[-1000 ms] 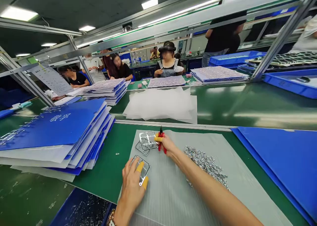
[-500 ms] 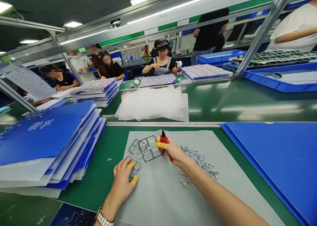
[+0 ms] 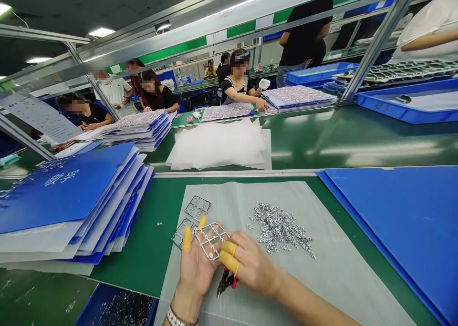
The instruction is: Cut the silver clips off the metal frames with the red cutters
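Palm up, my left hand (image 3: 198, 264) supports a silvery plastic sprue frame (image 3: 211, 240) with small shiny parts on its runners. My right hand (image 3: 246, 261) is closed, with yellow-covered fingers at the frame's right edge. It also holds red-handled side cutters (image 3: 224, 283), their dark jaws pointing down toward me; most of the handles are hidden by the fingers. Behind my left hand lies another sprue frame (image 3: 182, 233), partly covered by the fingers, and farther back a third sprue frame (image 3: 198, 207). A pile of small silvery parts (image 3: 281, 226) lies right of my hands.
A grey sheet (image 3: 304, 288) covers the bench before me. Blue boards and white sheets (image 3: 103, 211) are stacked at left; blue boards (image 3: 400, 211) lie at right. A blue bin (image 3: 89, 311) holds dark scraps below left. Beyond the white sheets (image 3: 218, 145), a person (image 3: 238, 85) works opposite.
My right hand has come down and toward me with the cutters, which now point downward. The sprue frame it held is over my left palm, which has turned up.
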Demonstrator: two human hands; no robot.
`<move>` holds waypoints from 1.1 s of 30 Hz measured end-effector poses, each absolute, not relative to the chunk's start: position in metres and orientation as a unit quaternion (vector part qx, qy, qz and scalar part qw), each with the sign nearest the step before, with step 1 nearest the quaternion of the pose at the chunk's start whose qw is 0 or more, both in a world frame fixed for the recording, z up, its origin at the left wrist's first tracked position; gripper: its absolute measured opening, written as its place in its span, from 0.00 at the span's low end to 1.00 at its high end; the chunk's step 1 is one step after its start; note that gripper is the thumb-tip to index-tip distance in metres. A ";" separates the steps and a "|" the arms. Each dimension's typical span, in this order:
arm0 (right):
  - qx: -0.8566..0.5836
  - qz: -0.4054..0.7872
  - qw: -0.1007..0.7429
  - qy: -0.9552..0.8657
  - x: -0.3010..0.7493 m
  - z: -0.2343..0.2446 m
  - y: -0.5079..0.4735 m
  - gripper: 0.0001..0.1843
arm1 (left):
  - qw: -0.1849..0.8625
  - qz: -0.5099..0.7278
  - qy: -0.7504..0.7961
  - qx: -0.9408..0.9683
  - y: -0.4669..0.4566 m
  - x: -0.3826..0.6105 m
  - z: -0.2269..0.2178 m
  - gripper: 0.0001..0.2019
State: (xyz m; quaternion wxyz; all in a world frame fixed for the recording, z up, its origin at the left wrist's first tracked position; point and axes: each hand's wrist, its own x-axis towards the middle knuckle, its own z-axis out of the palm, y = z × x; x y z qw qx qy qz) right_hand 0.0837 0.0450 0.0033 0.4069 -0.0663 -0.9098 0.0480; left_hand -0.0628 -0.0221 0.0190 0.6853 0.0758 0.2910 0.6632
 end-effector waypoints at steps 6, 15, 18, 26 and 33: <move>-0.083 0.059 0.336 -0.936 0.096 -0.010 0.030 0.10 | 0.692 0.661 0.290 0.025 -0.012 -0.056 0.017 0.25; -0.335 0.132 0.193 -0.913 0.101 0.024 0.031 0.11 | 0.539 0.723 0.409 0.139 -0.013 -0.048 0.006 0.35; -0.345 0.094 0.116 -0.927 0.087 0.038 0.036 0.07 | 0.526 0.714 0.432 0.163 -0.013 -0.044 0.000 0.38; -0.348 0.085 0.051 -0.932 0.074 0.046 0.041 0.12 | 0.527 0.701 0.447 0.177 -0.016 -0.042 -0.006 0.38; -0.344 0.077 0.038 -0.935 0.073 0.047 0.038 0.13 | 0.515 0.702 0.452 0.195 -0.017 -0.040 -0.011 0.38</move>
